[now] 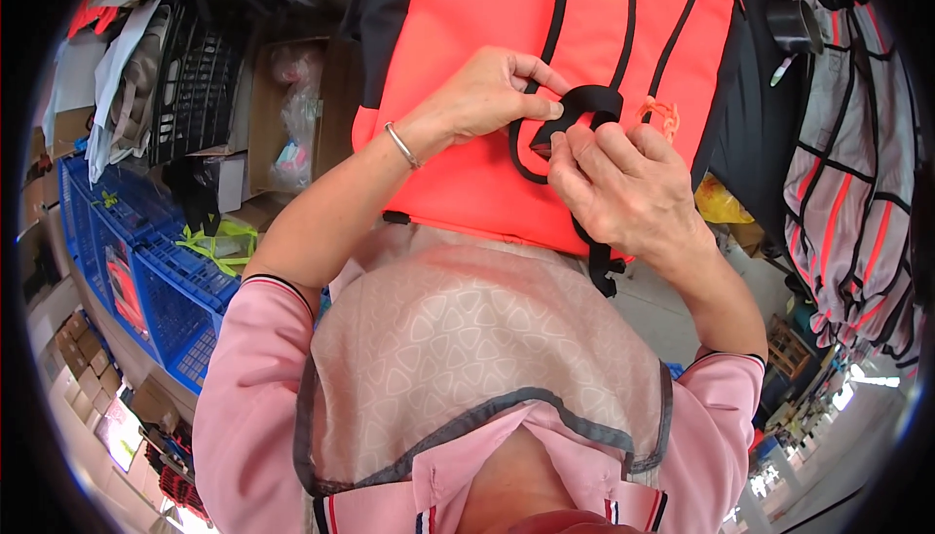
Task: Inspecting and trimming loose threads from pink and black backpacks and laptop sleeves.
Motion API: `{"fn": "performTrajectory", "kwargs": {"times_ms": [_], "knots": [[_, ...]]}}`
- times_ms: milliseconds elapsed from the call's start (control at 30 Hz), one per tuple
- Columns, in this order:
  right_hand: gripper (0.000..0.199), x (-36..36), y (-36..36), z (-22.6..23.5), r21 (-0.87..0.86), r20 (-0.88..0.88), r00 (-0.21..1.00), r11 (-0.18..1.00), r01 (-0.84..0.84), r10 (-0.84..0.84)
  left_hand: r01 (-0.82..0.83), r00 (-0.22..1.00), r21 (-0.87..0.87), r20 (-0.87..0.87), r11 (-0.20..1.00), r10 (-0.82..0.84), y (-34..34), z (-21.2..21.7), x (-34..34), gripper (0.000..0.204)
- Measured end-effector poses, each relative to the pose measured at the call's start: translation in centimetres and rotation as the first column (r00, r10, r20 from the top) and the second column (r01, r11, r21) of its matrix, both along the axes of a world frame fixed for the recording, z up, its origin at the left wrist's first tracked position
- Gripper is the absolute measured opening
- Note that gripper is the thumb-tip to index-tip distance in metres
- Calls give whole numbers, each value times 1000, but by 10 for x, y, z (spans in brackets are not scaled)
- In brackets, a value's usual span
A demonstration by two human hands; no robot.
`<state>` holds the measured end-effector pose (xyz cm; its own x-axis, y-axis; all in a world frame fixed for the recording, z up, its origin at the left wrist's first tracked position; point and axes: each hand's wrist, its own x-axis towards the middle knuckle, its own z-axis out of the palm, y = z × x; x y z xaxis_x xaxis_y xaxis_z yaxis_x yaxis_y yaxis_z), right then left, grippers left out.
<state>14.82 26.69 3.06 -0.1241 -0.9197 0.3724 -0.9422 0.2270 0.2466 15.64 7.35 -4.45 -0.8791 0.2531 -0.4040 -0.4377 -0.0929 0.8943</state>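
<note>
Pink collar (450, 468) below; neon-coral bag (477, 23), black-trimmed, with looped black strap (593, 98).

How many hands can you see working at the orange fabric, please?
2: the left hand is at the black strap, over the orange fabric; the right hand is curled close by, to its right. Neither is hidden; no others show.

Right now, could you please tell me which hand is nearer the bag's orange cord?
Right: the right hand is just below the orange cord in the picture; the left hand is farther, to its left.
</note>
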Motion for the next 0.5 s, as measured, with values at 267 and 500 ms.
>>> {"fn": "performTrajectory", "kwargs": {"times_ms": [267,500], "knots": [[8,-4,-5,3,68,-70,987,988,-139,144,-10,999,27,47,1000,9,4,3,-2,27],[20,-22,3,-10,-39,667,730,971,234,-149,-68,993,177,103,982,51,0,-4,0,24]]}}
